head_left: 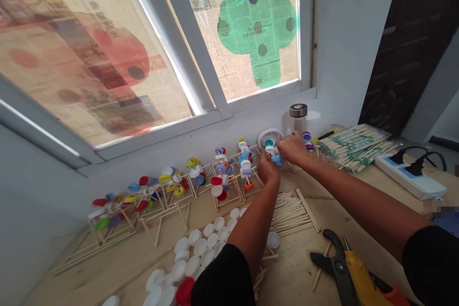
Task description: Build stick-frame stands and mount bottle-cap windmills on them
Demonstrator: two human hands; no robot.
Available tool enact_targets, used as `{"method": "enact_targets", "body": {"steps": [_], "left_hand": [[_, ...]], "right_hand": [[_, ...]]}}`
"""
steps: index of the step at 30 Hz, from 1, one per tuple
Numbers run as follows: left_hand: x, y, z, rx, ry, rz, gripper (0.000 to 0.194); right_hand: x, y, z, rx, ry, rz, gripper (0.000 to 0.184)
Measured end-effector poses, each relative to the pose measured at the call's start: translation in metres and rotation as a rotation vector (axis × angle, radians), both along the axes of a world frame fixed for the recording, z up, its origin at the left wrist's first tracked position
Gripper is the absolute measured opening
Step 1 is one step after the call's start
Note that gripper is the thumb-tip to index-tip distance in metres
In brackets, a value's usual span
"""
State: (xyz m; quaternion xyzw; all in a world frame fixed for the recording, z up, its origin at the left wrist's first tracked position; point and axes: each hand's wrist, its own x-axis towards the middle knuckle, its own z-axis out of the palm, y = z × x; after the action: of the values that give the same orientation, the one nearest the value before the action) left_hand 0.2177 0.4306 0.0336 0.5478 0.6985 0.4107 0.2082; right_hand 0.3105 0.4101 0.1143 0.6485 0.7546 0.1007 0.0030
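Both my hands reach to the back of the table, in front of a small white round fan point(265, 136). My left hand point(268, 170) is closed at the lower left of a little wheel of white and blue bottle caps point(278, 160). From the right, my right hand point(294, 149) pinches the same wheel near its top; its fingertips are partly hidden. Left of my hands, a row of stick frames carries similar wheels of coloured bottle caps point(222, 167). Another cap wheel with purple caps point(306, 137) stands just right of my right hand.
Loose white caps point(193, 237) and cut wooden sticks point(290, 215) lie nearer me. Pruning shears point(339, 265) and a yellow glue gun point(362, 277) rest at the front right. A glass flask point(298, 117), bagged chopsticks point(358, 146) and a power strip point(410, 177) line the back right.
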Motion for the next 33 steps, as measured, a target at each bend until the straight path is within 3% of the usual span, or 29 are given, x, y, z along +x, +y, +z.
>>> {"method": "enact_targets", "body": {"steps": [7,18,33], "left_hand": [[-0.001,-0.001,0.002,-0.017,0.026,-0.016,0.023],[-0.004,-0.002,0.004,0.037,0.021,-0.037,0.036],[-0.004,0.003,-0.005,0.073,0.001,-0.034,0.038]], "right_hand": [[0.002,0.000,0.000,0.054,0.072,0.007,0.025],[0.024,-0.009,0.030,0.304,0.217,-0.075,0.030],[0.015,-0.001,0.012,0.185,-0.041,0.045,0.023]]}}
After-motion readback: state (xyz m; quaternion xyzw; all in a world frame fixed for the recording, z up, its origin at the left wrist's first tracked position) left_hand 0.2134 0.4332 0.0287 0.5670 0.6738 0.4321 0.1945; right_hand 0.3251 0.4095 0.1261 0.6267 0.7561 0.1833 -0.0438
